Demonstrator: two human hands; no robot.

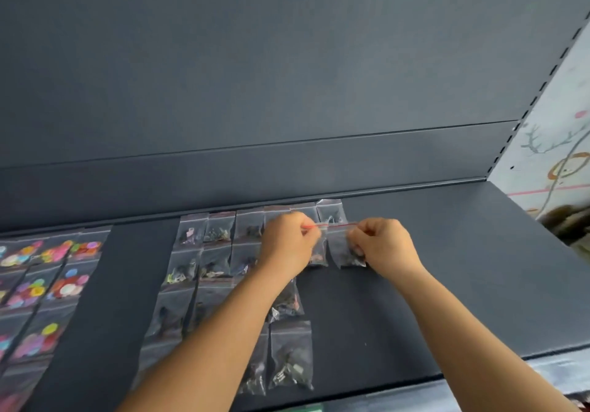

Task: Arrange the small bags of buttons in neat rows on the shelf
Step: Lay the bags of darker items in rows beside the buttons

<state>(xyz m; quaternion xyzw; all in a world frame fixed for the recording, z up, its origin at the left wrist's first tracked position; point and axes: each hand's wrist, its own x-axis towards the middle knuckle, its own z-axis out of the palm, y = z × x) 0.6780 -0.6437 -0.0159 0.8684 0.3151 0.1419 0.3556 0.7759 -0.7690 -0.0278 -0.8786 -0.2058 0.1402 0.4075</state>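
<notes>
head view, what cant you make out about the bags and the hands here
- Head view: the bags under the left forearm are partly covered by it.
- The colourful button bags run off the left edge, so their count is unknown.
- The dark buttons in the bag that both hands pinch are too small and blurred to tell apart.
- Left hand and right hand: the fingertips curl out of sight.

Nothing here can be read: the small bags (pixel 346 245) carry no legible print, the dark shelf (pixel 447 268) bears no label, and the wall (pixel 555 156) at far right shows only drawings.
</notes>
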